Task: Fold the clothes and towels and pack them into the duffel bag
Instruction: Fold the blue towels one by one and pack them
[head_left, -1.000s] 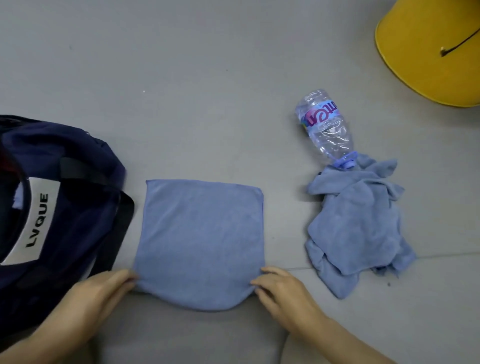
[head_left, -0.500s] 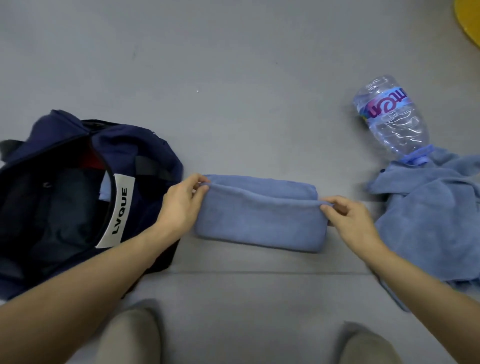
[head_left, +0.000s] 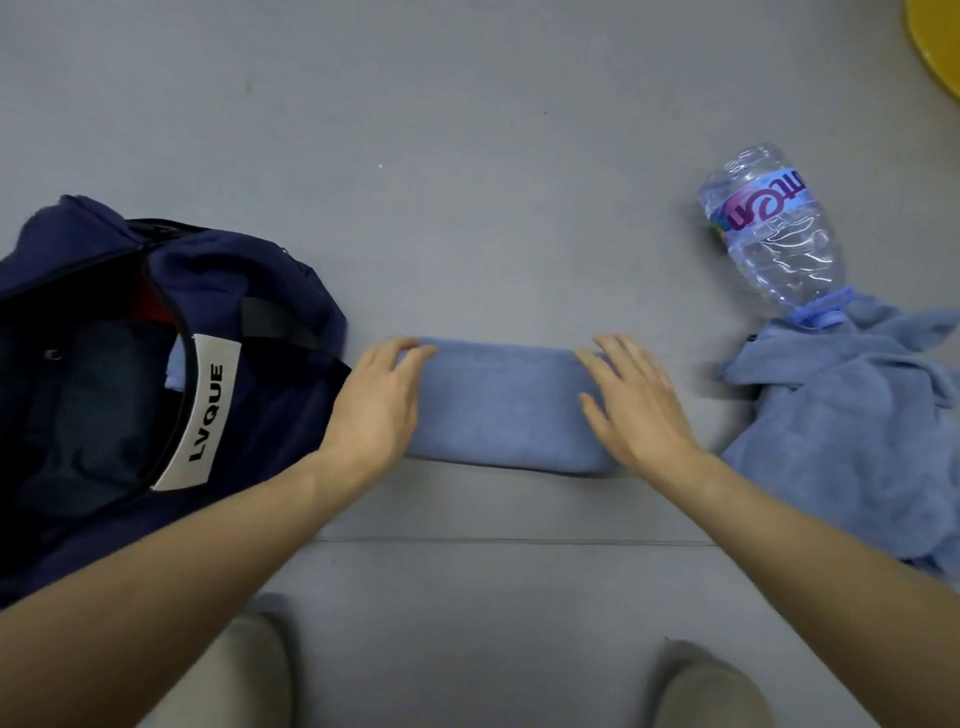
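- An indoor spot with a plain, smooth grey floor (head_left: 467, 130); what kind of room it is cannot be told.
- A straight seam (head_left: 519, 541) crosses the floor just right of the duffel bag (head_left: 249, 291).
- Belongings lie directly on the floor: a water bottle (head_left: 774, 234) and a crumpled blue towel (head_left: 841, 415), well right of the bag.
- A yellow round thing (head_left: 940, 52), cut off by the edge, sits far right and beyond the bag.

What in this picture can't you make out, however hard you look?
All in the head view:
- Inside of the duffel bag: dark shadow hides the contents, and the left edge cuts the bag off.
- Ends of the folded towel: covered by the left hand and right hand.
- The crumpled towel: cut off by the right edge.
- The yellow object: only a sliver shows at the top right corner.
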